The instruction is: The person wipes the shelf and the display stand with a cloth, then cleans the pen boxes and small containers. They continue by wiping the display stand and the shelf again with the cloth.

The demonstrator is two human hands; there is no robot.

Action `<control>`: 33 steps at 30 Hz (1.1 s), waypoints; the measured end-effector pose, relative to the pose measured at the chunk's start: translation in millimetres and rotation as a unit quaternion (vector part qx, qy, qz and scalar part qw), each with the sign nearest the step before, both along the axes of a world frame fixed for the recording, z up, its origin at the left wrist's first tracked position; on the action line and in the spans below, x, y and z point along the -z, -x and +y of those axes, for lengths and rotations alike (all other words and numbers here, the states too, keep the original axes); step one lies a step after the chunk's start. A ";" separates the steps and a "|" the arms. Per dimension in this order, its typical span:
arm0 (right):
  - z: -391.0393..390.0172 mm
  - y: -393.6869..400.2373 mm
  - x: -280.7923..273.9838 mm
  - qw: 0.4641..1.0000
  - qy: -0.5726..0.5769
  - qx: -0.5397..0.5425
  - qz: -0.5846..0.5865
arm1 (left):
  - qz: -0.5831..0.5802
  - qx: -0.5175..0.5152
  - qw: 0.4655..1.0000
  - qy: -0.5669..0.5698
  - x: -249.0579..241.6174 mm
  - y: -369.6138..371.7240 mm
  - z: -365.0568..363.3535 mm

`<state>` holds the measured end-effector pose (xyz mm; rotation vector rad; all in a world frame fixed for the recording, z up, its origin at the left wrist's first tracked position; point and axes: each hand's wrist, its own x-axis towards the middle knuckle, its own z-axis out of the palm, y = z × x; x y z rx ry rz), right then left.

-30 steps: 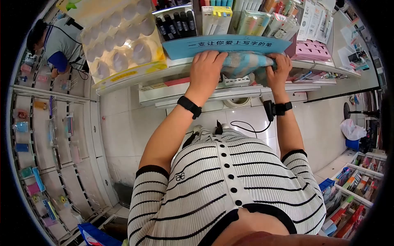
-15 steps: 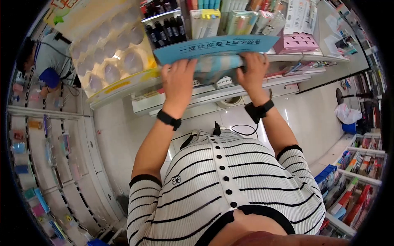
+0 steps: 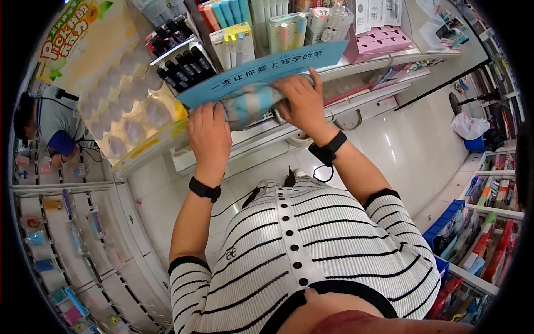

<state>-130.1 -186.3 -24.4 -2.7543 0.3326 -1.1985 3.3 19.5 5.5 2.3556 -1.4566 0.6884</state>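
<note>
A grey cloth with light blue stripes [image 3: 257, 102] lies bunched along the front of the pen display, just under a blue sign with Chinese writing [image 3: 272, 68]. At the cloth's left end is my left hand [image 3: 210, 136], its fingers bent and close together against the display's front edge. My right hand [image 3: 303, 103] is curled over the cloth's right end, with the thumb below. Each wrist wears a black band. Behind the sign stand black markers [image 3: 186, 69] and boxes of pens [image 3: 232, 44].
To the left is a yellow display board with clear round domes [image 3: 133, 106]. A pink box [image 3: 381, 43] stands right of the sign. Shelves of packaged goods [image 3: 495, 228] line the right side. At far left, another person [image 3: 58, 119] bends by a shelf.
Both hands and the cloth appear further left in the view and at a slant. The sign and display have also shifted left and tilted, as the camera has turned.
</note>
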 end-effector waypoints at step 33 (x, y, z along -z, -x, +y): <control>-89.7 40.4 24.7 0.998 -0.013 0.020 -0.062 | 0.055 0.068 0.992 0.092 17.0 29.4 -75.4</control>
